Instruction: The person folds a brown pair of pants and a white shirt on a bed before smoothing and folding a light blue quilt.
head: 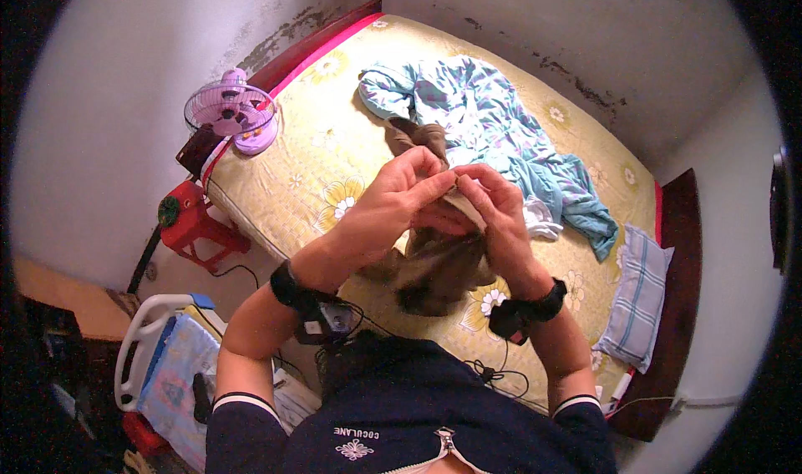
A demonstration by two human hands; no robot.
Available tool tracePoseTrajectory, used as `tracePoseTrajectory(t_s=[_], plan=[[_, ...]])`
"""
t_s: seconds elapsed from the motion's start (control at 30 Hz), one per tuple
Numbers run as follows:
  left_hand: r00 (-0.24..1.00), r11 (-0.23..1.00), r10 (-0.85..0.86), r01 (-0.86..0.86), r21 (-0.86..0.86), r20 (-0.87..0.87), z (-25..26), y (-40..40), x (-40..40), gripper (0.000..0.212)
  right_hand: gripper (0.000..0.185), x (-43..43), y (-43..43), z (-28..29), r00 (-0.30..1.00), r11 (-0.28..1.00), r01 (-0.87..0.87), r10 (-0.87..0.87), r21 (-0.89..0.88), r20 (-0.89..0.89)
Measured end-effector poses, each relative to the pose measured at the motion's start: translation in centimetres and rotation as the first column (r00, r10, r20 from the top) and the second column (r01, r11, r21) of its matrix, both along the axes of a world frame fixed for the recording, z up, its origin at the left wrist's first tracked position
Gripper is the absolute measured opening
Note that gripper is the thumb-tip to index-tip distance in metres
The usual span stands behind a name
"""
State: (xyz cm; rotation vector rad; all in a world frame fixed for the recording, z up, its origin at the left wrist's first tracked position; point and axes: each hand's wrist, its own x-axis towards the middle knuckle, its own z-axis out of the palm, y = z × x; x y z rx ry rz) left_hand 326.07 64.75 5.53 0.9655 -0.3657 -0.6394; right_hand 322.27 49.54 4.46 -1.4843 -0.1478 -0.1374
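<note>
A brown cloth garment (pixel 438 267) hangs from my two hands over the near part of the bed; its lower end is blurred. My left hand (pixel 401 192) pinches its edge between thumb and fingers. Close beside it, my right hand (pixel 495 198) grips the same edge, where a paler strip shows, and the thumbs nearly meet. More brown fabric (pixel 416 136) shows just beyond my left hand. Past the hands, a crumpled teal and white patterned cloth (pixel 476 104) lies on the bed, with a small white cloth (pixel 541 218) to the right of my right hand.
The bed (pixel 276 198) has a yellow flowered sheet. A purple fan (pixel 235 114) stands at its left corner, near a red plastic stool (pixel 203 230). A plaid pillow (pixel 636 298) lies at the right by the dark wooden bed end (pixel 680 292). Cables (pixel 495 374) lie close to my body.
</note>
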Motion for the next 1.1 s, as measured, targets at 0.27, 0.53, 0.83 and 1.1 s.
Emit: tracePoseTrajectory(t_s=[0.27, 0.53, 0.83, 1.1], plan=[[0.954, 0.986, 0.048, -0.093, 0.137, 0.297, -1.0, 0.7, 0.0, 0.027, 0.043, -1.3, -1.3, -0.3, 0.994, 0.978, -0.108, 0.112, -0.177, 0.015], [0.323, 0.903, -0.103, -0.366, 0.225, 0.941, -2.8, 1.5, 3.8, 0.04, 0.042, -1.0, -3.0, 3.2, 0.949, 0.929, -0.296, 0.313, -0.222, 0.043], [0.751, 0.943, 0.176, -0.315, 0.111, 0.636, 3.2, 4.7, 3.2, 0.013, 0.015, -1.2, -7.4, -5.3, 0.988, 0.638, 0.15, -0.069, -0.755, 0.138], [0.819, 0.913, 0.151, -0.331, 0.24, 0.554, 3.8, 5.6, 2.4, 0.008, 0.025, -2.7, -2.2, -10.1, 0.992, 0.992, 0.039, -0.053, -0.117, -0.115]])
